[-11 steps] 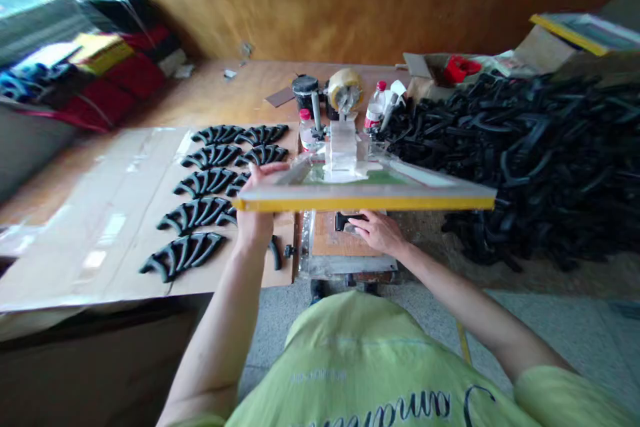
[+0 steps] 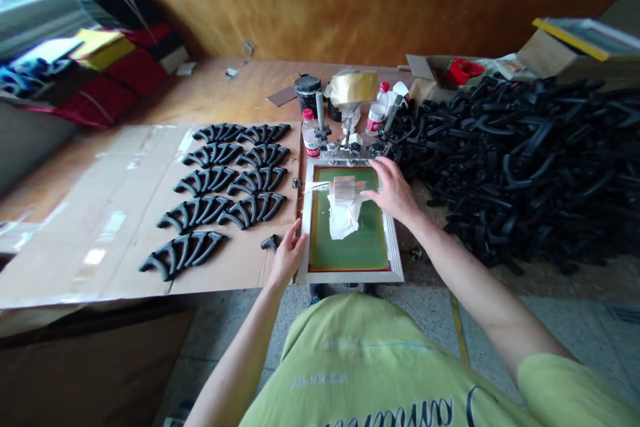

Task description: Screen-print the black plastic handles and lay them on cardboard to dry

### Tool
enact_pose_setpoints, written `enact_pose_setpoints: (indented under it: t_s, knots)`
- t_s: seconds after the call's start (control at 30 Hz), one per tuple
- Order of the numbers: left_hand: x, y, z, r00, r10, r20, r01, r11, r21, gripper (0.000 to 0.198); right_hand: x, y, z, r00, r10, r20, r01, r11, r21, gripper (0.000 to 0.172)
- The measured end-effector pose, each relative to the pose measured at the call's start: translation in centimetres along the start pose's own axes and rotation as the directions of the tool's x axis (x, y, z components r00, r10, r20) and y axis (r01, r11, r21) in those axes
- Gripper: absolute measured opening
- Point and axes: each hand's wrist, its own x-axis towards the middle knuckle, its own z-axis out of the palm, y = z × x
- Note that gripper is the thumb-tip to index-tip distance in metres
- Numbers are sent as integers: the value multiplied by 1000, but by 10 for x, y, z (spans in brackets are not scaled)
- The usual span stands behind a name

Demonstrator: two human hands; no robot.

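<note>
Left hand point(image 2: 287, 255) lay open against the silkscreen frame point(image 2: 350, 277), steadying it; open right hand point(image 2: 395, 191) reached over the green mesh point(image 2: 350, 253) toward a translucent block point(image 2: 345, 189).

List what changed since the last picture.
The screen-printing frame has swung down flat. The left hand has slid to its near left edge; the right hand has come from beneath onto the screen. The black moulded parts on the cardboard sheet stayed put.

The green T-shirt point(image 2: 350, 360) at the bottom of the picture has dark curly letters point(image 2: 395, 410), but they are too cut off to read. The label on the small bottle point(image 2: 311, 143) is too tiny to read.
</note>
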Motion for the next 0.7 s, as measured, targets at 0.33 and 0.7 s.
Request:
enact_pose_setpoints:
  t_s: [0.33,0.7]
  knots:
    - [6,-12,1,998,-48,33,48,999,18,64,-35,-48,24,796,-269,542,355,933,-59,25]
    - [5,-15,3,998,-35,53,38,998,-55,70,-51,-41,31,829,-347,438,401,915,-35,26]
